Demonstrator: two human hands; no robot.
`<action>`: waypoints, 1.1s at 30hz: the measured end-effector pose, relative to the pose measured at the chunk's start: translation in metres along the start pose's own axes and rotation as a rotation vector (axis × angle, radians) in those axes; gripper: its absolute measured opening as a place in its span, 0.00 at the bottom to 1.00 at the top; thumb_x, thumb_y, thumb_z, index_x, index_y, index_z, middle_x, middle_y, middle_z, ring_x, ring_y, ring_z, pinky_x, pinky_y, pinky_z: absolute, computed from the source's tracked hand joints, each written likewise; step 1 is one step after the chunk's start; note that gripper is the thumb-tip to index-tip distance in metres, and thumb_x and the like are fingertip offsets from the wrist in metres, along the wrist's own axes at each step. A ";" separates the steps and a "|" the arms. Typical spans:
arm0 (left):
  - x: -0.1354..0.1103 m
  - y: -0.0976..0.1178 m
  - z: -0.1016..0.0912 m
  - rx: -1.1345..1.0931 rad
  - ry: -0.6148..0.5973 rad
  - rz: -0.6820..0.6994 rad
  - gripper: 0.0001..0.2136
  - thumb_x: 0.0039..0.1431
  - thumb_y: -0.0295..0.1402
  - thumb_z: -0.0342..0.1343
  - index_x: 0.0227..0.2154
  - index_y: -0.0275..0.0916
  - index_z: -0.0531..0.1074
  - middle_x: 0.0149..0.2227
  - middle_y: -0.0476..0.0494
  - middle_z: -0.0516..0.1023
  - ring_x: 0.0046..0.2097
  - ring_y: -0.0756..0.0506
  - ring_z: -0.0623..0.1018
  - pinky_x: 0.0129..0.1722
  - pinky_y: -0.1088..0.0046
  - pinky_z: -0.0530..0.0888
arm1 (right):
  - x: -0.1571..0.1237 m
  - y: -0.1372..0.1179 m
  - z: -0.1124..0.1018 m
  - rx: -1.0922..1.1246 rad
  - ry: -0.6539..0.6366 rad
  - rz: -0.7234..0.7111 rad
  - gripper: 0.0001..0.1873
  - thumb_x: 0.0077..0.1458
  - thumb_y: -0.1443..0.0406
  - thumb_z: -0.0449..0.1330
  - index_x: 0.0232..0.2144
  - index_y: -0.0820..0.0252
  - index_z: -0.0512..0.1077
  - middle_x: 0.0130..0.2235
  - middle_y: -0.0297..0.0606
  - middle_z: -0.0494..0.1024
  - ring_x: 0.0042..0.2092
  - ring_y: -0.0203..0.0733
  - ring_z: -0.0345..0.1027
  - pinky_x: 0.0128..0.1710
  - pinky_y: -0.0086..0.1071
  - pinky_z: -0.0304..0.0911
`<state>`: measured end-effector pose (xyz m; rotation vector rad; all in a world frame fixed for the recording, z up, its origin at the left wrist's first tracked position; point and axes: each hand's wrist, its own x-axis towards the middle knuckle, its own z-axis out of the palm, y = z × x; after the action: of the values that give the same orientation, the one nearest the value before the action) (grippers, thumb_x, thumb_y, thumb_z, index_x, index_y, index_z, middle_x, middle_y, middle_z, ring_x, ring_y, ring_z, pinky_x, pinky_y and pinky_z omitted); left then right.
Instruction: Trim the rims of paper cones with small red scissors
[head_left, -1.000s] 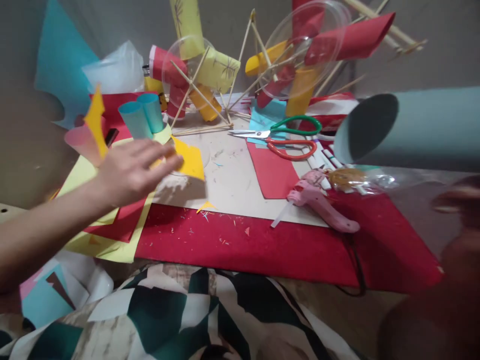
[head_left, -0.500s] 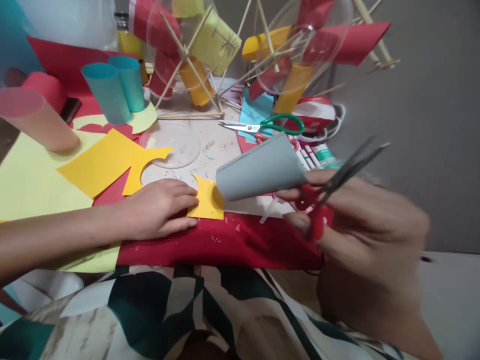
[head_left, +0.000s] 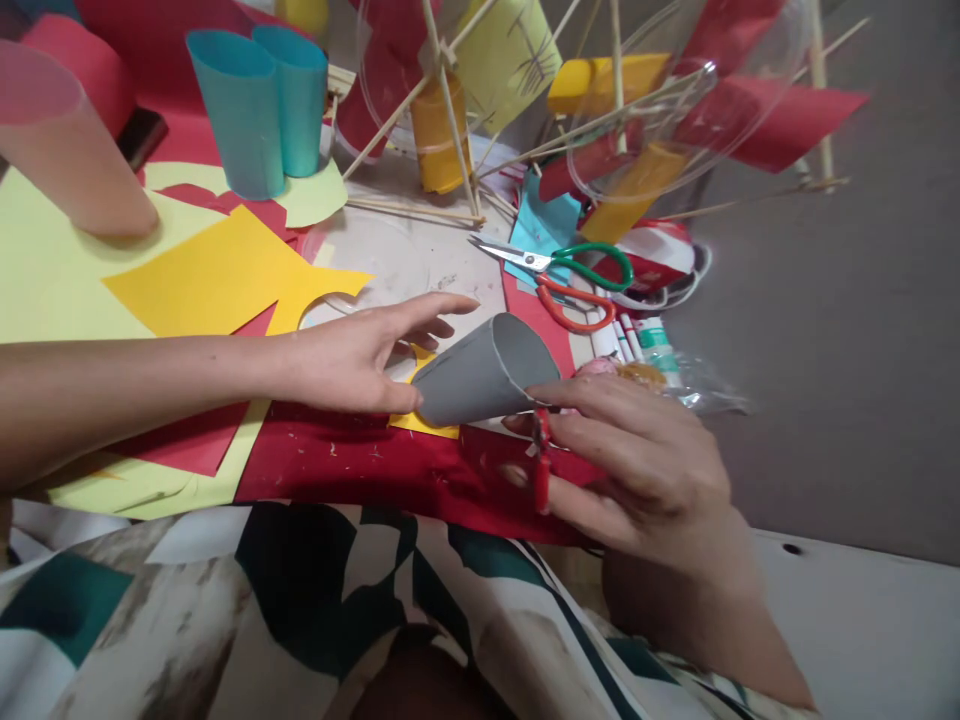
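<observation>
My right hand (head_left: 637,465) is closed on a grey paper cone (head_left: 480,372) and on red-handled scissors (head_left: 541,470), whose handle shows between the fingers. My left hand (head_left: 360,350) reaches toward the cone's narrow end, fingers stretched out and apart, thumb touching the cone. A small yellow paper piece (head_left: 420,423) lies under the cone on the red sheet (head_left: 360,465).
Two blue paper tubes (head_left: 262,105) and a pink cone (head_left: 67,150) stand at the back left beside a large yellow cutout (head_left: 217,275). Green scissors (head_left: 570,262), red scissors (head_left: 570,305) and glue sticks (head_left: 637,335) lie right of centre. Stick-and-paper wheels (head_left: 600,120) rise behind.
My left hand lifted off the small yellow piece and moved to the cone. My right hand brought the cone and scissors lower and closer, and the view tilted down.
</observation>
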<state>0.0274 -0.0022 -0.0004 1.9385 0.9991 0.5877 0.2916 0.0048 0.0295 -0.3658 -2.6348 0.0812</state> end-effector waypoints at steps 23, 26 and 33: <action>-0.003 -0.029 0.014 -0.097 0.000 0.074 0.36 0.45 0.19 0.50 0.61 0.42 0.60 0.58 0.42 0.73 0.59 0.45 0.73 0.58 0.66 0.70 | 0.008 -0.014 0.007 0.001 -0.156 -0.062 0.07 0.60 0.63 0.57 0.34 0.59 0.63 0.35 0.50 0.76 0.32 0.48 0.68 0.28 0.40 0.64; -0.004 -0.024 0.015 -0.047 0.007 0.098 0.37 0.48 0.25 0.56 0.64 0.42 0.55 0.59 0.40 0.72 0.58 0.43 0.74 0.56 0.65 0.71 | 0.008 -0.013 0.008 -0.007 -0.139 -0.067 0.06 0.60 0.63 0.56 0.33 0.58 0.63 0.34 0.49 0.76 0.32 0.47 0.68 0.28 0.39 0.64; 0.004 -0.024 0.031 0.079 0.110 0.165 0.41 0.50 0.37 0.63 0.65 0.39 0.51 0.63 0.32 0.66 0.60 0.36 0.71 0.55 0.61 0.70 | 0.003 -0.013 0.002 0.051 -0.140 -0.011 0.09 0.59 0.61 0.60 0.38 0.61 0.68 0.48 0.59 0.75 0.42 0.51 0.74 0.35 0.41 0.70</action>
<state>0.0412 -0.0062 -0.0368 2.0908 0.9484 0.7656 0.2848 -0.0073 0.0303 -0.3398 -2.7667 0.1764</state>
